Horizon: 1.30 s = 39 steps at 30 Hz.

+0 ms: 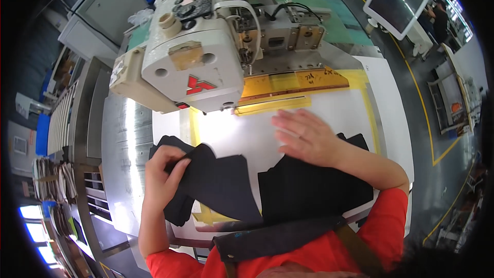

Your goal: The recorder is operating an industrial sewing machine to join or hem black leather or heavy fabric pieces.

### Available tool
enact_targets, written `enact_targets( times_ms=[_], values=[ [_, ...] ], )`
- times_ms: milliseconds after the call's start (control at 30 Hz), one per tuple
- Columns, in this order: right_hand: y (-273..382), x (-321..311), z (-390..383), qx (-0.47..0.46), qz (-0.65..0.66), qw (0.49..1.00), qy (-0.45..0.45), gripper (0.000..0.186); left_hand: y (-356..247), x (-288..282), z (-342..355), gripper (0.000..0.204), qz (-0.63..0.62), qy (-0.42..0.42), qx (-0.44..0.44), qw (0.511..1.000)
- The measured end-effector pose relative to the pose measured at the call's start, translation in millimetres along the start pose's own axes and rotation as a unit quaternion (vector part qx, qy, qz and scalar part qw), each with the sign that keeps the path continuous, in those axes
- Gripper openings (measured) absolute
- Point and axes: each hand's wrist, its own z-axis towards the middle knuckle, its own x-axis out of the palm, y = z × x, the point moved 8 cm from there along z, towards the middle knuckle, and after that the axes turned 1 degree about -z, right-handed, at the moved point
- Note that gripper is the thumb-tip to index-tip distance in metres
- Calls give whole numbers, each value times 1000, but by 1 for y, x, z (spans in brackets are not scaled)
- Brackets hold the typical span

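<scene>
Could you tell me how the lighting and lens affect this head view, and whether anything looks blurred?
Head view: a bright lamp glow under the sewing machine washes out the white table; the right hand is slightly motion-blurred, while the left hand gripping black fabric is sharper; fisheye bending curves the yellow floor lines and darkens the corners.

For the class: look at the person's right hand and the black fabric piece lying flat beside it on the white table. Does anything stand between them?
Nothing visible does. The right hand lies open on the white table, its wrist over the top edge of the flat black fabric piece. The left hand grips a separate folded black fabric piece off to the side.
</scene>
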Motion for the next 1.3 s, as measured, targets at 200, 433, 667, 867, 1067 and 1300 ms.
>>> enact_targets(
  times_ms=[200,433,667,867,1067,1300],
  values=[
    [43,73,55,-146,49,984,87,43,71,20,42,16,79,49,-139,986],
    [30,113,64,-175,34,981,79,26,97,3,91,20,86,0,-75,993],
    [-44,74,15,-43,-46,995,80,28,38,21,63,26,251,-63,57,964],
    [-70,41,-26,87,-107,986,94,32,-24,110,28,38,229,111,205,945],
    [-57,43,-28,162,-45,977,135,55,-23,160,54,63,291,136,251,913],
    [-67,51,-30,205,-16,960,191,62,-23,167,67,69,320,88,246,911]
  ],
)
